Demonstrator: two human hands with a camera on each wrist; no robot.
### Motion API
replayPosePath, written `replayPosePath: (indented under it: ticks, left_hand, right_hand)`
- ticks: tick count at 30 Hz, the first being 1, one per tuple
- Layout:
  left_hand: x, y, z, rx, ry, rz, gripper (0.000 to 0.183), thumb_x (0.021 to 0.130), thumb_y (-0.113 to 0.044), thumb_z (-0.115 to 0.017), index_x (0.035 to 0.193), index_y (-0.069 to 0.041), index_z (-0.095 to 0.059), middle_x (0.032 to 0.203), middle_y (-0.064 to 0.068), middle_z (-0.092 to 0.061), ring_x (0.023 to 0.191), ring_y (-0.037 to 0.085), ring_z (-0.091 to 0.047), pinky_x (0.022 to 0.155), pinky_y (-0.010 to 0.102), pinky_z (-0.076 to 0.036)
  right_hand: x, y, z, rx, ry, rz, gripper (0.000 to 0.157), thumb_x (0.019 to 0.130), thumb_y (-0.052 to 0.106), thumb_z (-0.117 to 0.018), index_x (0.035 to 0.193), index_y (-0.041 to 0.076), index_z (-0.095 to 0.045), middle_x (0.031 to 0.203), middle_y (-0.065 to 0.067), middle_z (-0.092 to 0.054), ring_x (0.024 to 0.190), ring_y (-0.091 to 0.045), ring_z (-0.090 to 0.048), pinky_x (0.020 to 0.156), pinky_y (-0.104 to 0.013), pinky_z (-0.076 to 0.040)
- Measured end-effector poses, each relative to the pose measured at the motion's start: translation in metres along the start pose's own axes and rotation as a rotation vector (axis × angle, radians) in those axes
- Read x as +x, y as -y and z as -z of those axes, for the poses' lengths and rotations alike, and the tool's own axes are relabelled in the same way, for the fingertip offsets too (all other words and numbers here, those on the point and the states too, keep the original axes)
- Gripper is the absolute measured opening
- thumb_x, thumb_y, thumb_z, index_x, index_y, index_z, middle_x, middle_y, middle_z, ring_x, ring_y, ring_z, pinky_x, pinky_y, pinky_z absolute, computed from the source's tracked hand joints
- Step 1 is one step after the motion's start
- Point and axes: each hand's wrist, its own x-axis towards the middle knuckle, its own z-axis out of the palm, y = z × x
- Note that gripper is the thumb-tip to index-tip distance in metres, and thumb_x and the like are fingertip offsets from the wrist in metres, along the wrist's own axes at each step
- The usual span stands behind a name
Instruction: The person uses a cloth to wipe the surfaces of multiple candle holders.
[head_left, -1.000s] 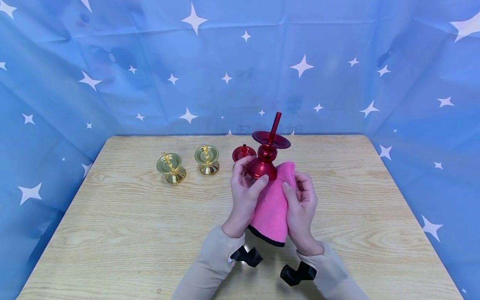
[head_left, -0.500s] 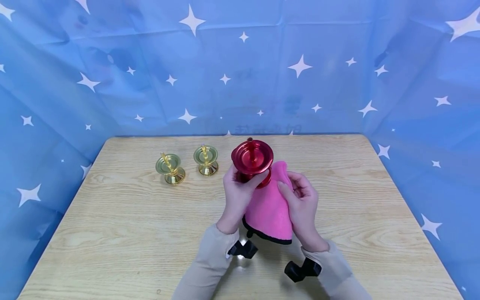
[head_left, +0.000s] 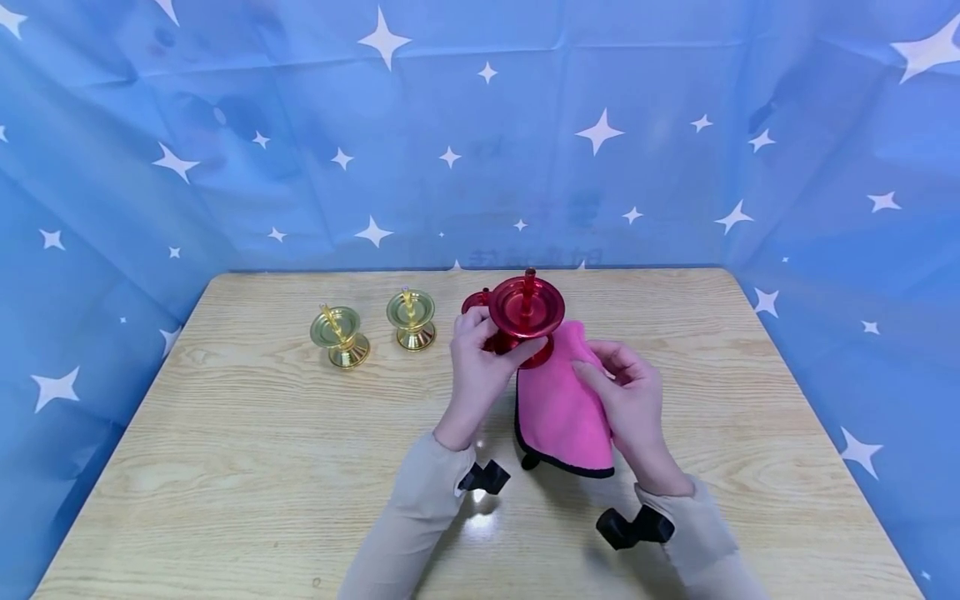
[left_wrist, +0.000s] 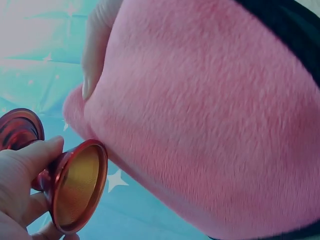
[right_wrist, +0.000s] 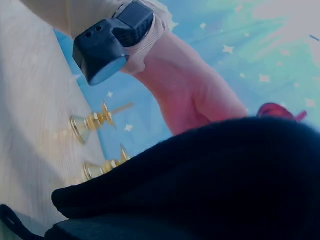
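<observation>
My left hand [head_left: 478, 367] grips a red metallic candle holder [head_left: 527, 310] by its narrow middle, thumb at the near side. Its dish tips toward the head camera, with the short rod standing up from the centre. In the left wrist view the hollow, gold-coloured underside [left_wrist: 82, 187] of its foot shows beside a fuzzy pink cloth [left_wrist: 200, 115]. My right hand [head_left: 633, 396] pinches that cloth near its upper right edge, and its black-trimmed lower end hangs down. The cloth's dark side [right_wrist: 200, 175] covers much of the right wrist view and hides the fingers there.
Another red candle holder [head_left: 474, 302] stands behind my left hand, mostly hidden. Two gold candle holders [head_left: 349, 350] stand farther left on the wooden table [head_left: 225, 467]. A blue curtain [head_left: 480, 108] with white stars hangs behind the table.
The held candle holder has turned from leaning right to facing the head camera, swinging left and then back right. My right hand has moved right with the cloth.
</observation>
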Motion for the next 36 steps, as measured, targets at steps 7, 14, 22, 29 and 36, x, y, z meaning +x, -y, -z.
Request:
replayPosePath:
  ticks: [7,14,22,29,36]
  left_hand:
    - [0.008,0.012,-0.017,0.031,0.048,-0.020,0.034,0.066,-0.013,-0.085,0.095,-0.001,-0.073,0.091,0.009,-0.059,0.092,0.023,-0.049,0.079,0.034,-0.041]
    - [0.011,0.021,-0.038,0.010,0.075,0.020,0.034,0.069,-0.016,-0.083,0.099,-0.003,-0.073,0.098,0.009,-0.061,0.097,0.022,-0.049,0.086,0.036,-0.040]
    - [0.010,0.031,-0.062,-0.012,0.139,0.088,0.033,0.074,-0.020,-0.080,0.103,-0.007,-0.073,0.102,0.006,-0.060,0.101,0.018,-0.048,0.086,0.030,-0.042]
    - [0.006,0.044,-0.077,0.059,0.134,0.129,0.032,0.074,-0.022,-0.080,0.102,-0.009,-0.073,0.103,0.005,-0.060,0.102,0.018,-0.049,0.091,0.032,-0.039]
    - [0.004,0.054,-0.090,0.076,0.158,0.225,0.031,0.076,-0.025,-0.078,0.103,-0.009,-0.073,0.105,0.004,-0.058,0.104,0.019,-0.048,0.091,0.032,-0.039]
  right_hand:
    - [0.004,0.007,0.020,-0.044,-0.020,0.048,0.020,0.077,-0.012,-0.067,0.095,-0.005,-0.068,0.086,0.000,-0.070,0.074,-0.009,-0.065,0.058,-0.019,-0.052]
    - [0.007,0.015,0.041,-0.110,-0.040,0.026,0.019,0.077,-0.010,-0.069,0.095,-0.005,-0.068,0.085,0.001,-0.070,0.073,-0.007,-0.064,0.057,-0.017,-0.052]
    - [0.008,0.020,0.062,-0.169,-0.051,0.015,0.019,0.077,-0.008,-0.069,0.095,-0.002,-0.069,0.085,0.003,-0.069,0.075,-0.006,-0.063,0.059,-0.016,-0.052]
    - [0.005,0.023,0.072,-0.176,-0.047,0.017,0.018,0.078,-0.008,-0.069,0.094,0.000,-0.069,0.084,0.003,-0.069,0.073,-0.005,-0.064,0.057,-0.016,-0.051]
    - [0.004,0.025,0.078,-0.190,-0.061,0.030,0.018,0.078,-0.009,-0.069,0.094,-0.001,-0.069,0.085,0.003,-0.069,0.075,-0.005,-0.063,0.056,-0.015,-0.051]
